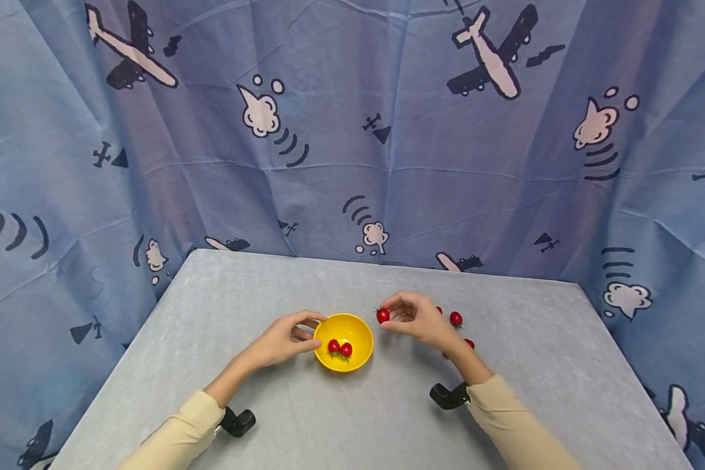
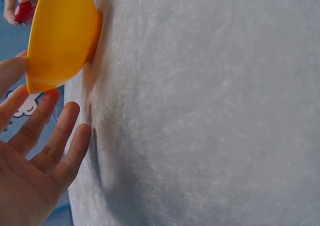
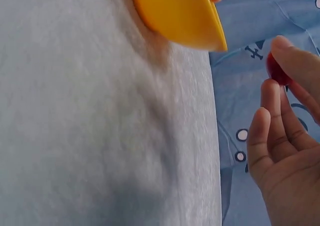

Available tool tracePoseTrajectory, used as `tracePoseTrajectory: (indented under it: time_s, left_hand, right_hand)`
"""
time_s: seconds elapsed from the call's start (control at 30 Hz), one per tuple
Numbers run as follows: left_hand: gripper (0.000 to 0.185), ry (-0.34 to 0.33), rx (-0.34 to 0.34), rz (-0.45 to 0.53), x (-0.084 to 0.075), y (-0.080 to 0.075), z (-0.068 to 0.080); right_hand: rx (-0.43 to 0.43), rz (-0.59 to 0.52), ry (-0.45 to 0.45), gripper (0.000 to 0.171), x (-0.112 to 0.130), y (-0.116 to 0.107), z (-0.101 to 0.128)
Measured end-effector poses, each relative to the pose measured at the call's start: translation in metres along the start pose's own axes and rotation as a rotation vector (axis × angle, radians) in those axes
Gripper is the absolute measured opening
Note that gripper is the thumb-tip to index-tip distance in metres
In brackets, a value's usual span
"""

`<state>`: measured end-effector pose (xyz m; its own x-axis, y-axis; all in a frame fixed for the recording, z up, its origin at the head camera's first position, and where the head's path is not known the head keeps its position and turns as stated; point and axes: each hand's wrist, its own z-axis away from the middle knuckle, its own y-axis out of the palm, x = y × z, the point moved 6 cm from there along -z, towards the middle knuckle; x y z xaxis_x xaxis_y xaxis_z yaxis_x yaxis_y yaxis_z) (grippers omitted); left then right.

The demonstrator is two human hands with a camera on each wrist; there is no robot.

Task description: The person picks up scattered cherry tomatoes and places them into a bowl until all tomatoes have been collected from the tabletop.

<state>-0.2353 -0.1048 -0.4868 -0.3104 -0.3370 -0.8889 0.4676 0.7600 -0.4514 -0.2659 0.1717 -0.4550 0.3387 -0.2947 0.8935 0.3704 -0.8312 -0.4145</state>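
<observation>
A yellow bowl point(image 1: 361, 336) stands on the table with two cherry tomatoes point(image 1: 345, 350) inside, green stems showing. At its left side my left hand point(image 1: 284, 338) holds the rim between thumb and fingers. The left wrist view shows the thumb and index finger at the edge of the bowl point(image 2: 62, 36), the other fingers spread below. To the right of the bowl, raised above the table, my right hand point(image 1: 417, 320) pinches a red cherry tomato point(image 1: 382, 315) between thumb and fingertips. That tomato point(image 3: 276, 71) is partly covered by the thumb in the right wrist view.
Several more cherry tomatoes point(image 1: 455, 318) lie on the table to the right, some partly hidden behind the right hand and wrist. A grey table point(image 1: 258, 281) reaches back to a blue curtain point(image 1: 329, 183) printed with planes. Black wrist cameras point(image 1: 448, 396) hang below both wrists.
</observation>
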Motion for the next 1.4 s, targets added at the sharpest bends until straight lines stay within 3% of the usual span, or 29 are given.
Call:
tracePoseTrajectory:
  time_s: [0.47,0.7,0.8,1.17,1.4]
  left_hand:
    - [0.041,0.001,-0.004,-0.008,-0.001,0.0,0.0]
    - [0.041,-0.007,-0.005,-0.003,-0.001,-0.001,0.0]
    - [0.041,-0.01,-0.004,-0.008,-0.001,-0.001,0.0]
    - [0.041,-0.019,0.0,-0.002,-0.001,0.0,0.0]
    - [0.041,-0.012,-0.003,-0.005,-0.001,0.0,0.0]
  right_hand:
    - [0.079,0.001,0.013,0.032,0.008,0.026,0.006]
    - [0.09,-0.006,-0.011,0.028,0.045,0.03,0.011]
    - [0.091,-0.011,-0.018,0.028,0.049,0.031,0.011]
    - [0.118,-0.051,0.011,0.032,0.047,0.034,0.009]
    - [0.098,-0.015,0.024,0.023,0.039,0.025,0.012]
